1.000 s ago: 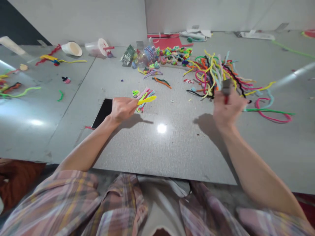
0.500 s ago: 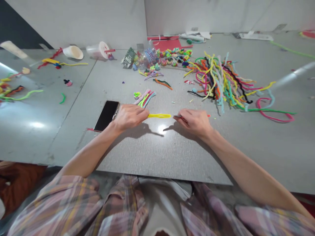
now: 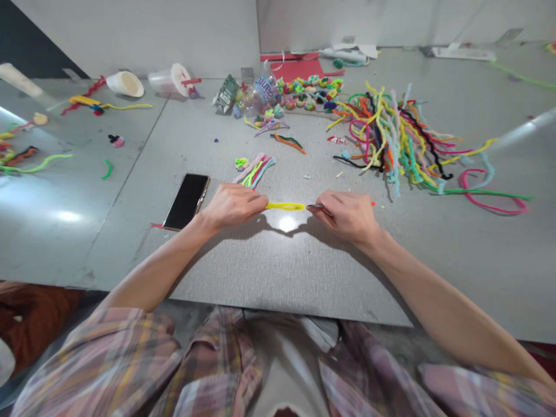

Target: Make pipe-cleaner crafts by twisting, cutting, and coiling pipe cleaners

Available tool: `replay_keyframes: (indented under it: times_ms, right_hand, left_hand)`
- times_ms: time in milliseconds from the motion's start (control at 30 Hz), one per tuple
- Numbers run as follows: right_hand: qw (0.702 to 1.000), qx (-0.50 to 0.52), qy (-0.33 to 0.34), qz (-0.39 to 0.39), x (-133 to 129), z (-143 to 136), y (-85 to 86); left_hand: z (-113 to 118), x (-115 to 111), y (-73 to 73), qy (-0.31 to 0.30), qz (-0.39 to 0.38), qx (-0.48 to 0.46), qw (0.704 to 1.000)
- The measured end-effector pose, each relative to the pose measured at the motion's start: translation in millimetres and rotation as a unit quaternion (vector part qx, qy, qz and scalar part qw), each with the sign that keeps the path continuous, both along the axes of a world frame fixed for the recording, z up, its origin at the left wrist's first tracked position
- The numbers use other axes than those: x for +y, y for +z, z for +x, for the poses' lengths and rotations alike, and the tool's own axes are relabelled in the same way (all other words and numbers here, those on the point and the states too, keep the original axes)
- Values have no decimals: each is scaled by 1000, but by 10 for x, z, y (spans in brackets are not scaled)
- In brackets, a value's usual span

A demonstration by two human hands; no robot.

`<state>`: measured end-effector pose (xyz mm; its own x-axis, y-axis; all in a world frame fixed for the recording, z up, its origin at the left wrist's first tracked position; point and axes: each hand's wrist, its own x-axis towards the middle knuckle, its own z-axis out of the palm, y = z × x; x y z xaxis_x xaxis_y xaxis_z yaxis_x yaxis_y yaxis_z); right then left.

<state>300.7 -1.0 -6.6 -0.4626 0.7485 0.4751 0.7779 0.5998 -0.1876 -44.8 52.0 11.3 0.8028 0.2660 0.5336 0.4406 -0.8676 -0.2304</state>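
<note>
Two bare hands meet over a grey worktop [image 3: 278, 266], both to the right of a dark-screened phone [image 3: 186, 201], which serves as the landmark. The left hand [image 3: 237, 204], nearest the phone, has its grip closed on a yellow pipe cleaner [image 3: 286, 206], folded into a narrow loop that points rightward, away from the phone. The right hand [image 3: 350, 215], farther right of the phone, pinches a thin, dark tool [image 3: 316, 206]; its grip is closed too, and the tip points back toward the phone, near the loop's end. The fingers cover most of the tool, so it may be a small pair of scissors. Just beyond the left hand, up and right of the phone, lies a small bunch of short pipe cleaners [image 3: 256, 171] in pink, green and blue. Well to the right of the phone spreads a big, tangled heap of pipe cleaners [image 3: 397, 136] in many colours. Beyond the phone, toward the wall, are a clear plastic bottle [image 3: 264, 90], a green packet [image 3: 226, 95] and two tipped cups [image 3: 130, 84], the cups farther left.
</note>
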Motion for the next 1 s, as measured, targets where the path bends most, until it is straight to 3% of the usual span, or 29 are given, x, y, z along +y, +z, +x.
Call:
replay_keyframes:
  times_ms: [400, 633, 1000]
  right_hand:
    - [999, 5, 47, 9, -69, -93, 45]
    - [998, 16, 51, -38, -96, -126, 26]
    - [998, 29, 54, -25, -102, -139, 40]
  left_hand:
    - [60, -28, -41, -2, -33, 15, 999]
    - [86, -4, -18, 5, -57, 41, 998]
    - [89, 35, -72, 2, -93, 50, 994]
